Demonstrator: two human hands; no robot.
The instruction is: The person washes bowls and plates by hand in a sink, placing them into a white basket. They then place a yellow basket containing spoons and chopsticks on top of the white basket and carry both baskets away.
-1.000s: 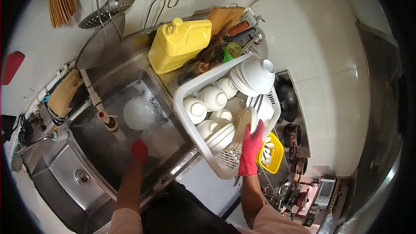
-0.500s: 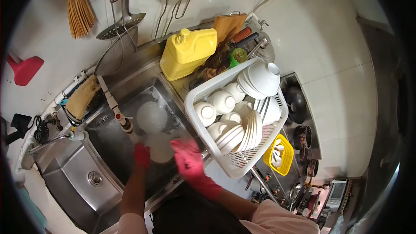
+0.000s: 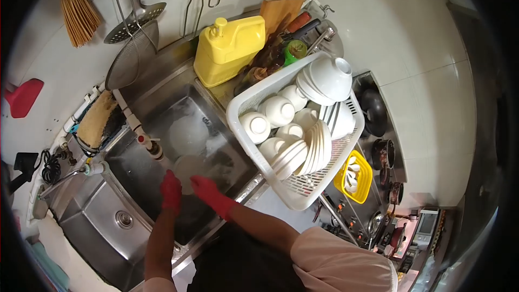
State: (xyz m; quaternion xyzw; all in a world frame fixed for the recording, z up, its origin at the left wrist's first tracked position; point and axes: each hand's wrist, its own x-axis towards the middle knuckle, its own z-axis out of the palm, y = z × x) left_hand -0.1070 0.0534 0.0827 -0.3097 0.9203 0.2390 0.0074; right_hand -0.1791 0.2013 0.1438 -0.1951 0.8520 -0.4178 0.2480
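A pale round plate (image 3: 189, 168) lies at the near side of the water-filled sink basin (image 3: 162, 212), below the tap (image 3: 153, 150). My left hand (image 3: 171, 191), in a red rubber glove, is closed at the plate's left edge. In a matching red glove, my right hand (image 3: 211, 192) has its fingers pinched at the plate's near right rim. Farther back in the cloudy water rests a second round plate (image 3: 188, 134), blurred by suds. The fingertips of both hands are partly hidden.
To the right, a white plastic basket (image 3: 241, 116) holds stacked bowls and dishes. Behind stands a yellow jug (image 3: 224, 54). A small yellow basket (image 3: 363, 197) holds white spoons. The second sink bowl (image 3: 97, 221) lies left; a strainer (image 3: 132, 59) hangs over the back edge.
My right hand has moved left from beside the white basket to the plate's rim, its fingers closing. My left hand stays at the plate. The head view has shifted slightly.
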